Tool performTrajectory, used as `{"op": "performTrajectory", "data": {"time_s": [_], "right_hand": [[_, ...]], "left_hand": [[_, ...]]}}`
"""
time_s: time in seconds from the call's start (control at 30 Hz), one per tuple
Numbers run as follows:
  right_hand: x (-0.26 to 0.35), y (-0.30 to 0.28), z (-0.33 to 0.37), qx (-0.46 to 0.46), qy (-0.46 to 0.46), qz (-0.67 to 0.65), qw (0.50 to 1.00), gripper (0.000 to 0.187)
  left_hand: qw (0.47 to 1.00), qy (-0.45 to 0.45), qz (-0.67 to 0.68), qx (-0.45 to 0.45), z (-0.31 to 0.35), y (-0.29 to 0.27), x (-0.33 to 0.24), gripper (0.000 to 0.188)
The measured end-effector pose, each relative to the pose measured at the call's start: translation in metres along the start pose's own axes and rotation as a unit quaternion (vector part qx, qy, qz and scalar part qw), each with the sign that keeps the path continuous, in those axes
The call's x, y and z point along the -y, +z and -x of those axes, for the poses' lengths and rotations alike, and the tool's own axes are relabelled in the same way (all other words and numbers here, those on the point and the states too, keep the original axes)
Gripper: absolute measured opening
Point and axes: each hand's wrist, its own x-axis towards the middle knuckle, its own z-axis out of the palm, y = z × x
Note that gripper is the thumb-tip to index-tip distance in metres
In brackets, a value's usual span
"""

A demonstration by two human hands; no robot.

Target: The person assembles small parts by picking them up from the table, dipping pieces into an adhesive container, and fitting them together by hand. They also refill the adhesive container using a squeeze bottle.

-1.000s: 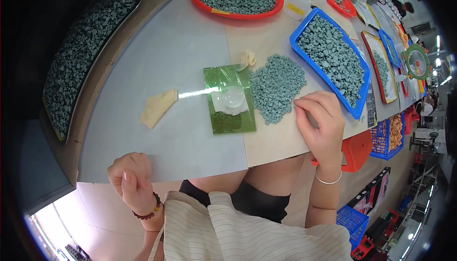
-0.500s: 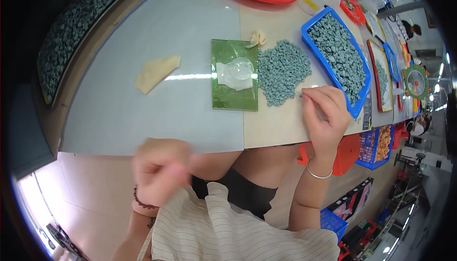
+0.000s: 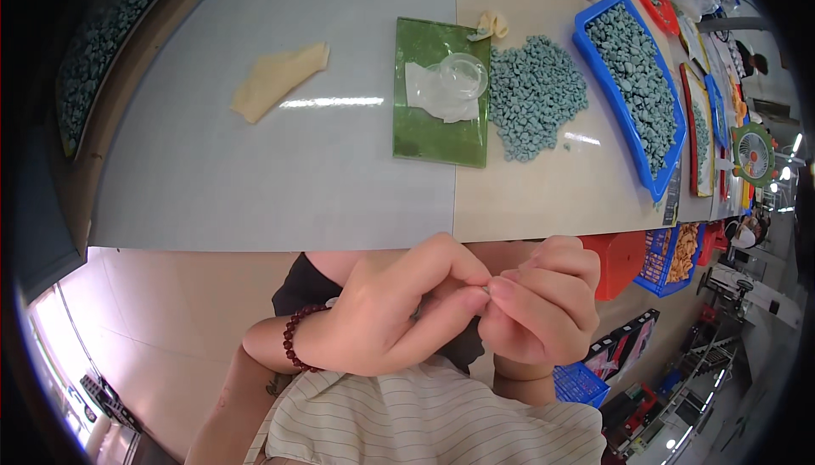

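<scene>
My left hand (image 3: 395,304) and my right hand (image 3: 548,299) meet fingertip to fingertip just off the table's front edge, over my lap. Both are closed in a pinch around something tiny and greyish; the fingers hide most of it, so its kind does not show. On the table beyond them lies a loose heap of small blue-green stones (image 3: 539,96). Left of the heap, and touching it, is a green board (image 3: 437,144) with a crumpled white sheet (image 3: 446,107) and a small clear round dish (image 3: 463,75) on top.
A blue tray (image 3: 622,119) of larger blue-green stones stands right of the heap. A beige cloth piece (image 3: 280,83) lies on the grey tabletop at left, and a small crumpled one (image 3: 490,25) by the board's far corner. A red stool (image 3: 618,261) is below the table's right side.
My right hand has come from beside the stone heap down to the table's front edge. My left hand has moved right, and the two now meet. The view has shifted slightly.
</scene>
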Motion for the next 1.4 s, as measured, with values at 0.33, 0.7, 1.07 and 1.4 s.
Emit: {"op": "performTrajectory", "data": {"time_s": [0.33,0.7,1.07,1.4], "right_hand": [[0.0,-0.004,-0.008,0.035,0.073,-0.11,0.991,0.021],[0.002,0.01,-0.025,0.07,0.061,-0.153,0.984,0.019],[-0.038,0.019,-0.081,-0.005,-0.003,0.1,0.995,0.019],[-0.045,0.025,-0.091,0.069,-0.03,0.13,0.989,0.02]], "left_hand": [[0.991,0.1,-0.092,0.001,0.0,-0.007,-0.004,0.008],[0.971,0.147,-0.167,-0.085,0.007,-0.01,0.0,0.014],[0.864,-0.05,0.484,-0.126,0.013,-0.022,-0.006,0.014],[0.775,-0.069,0.625,-0.064,0.013,-0.033,0.0,0.015]]}}
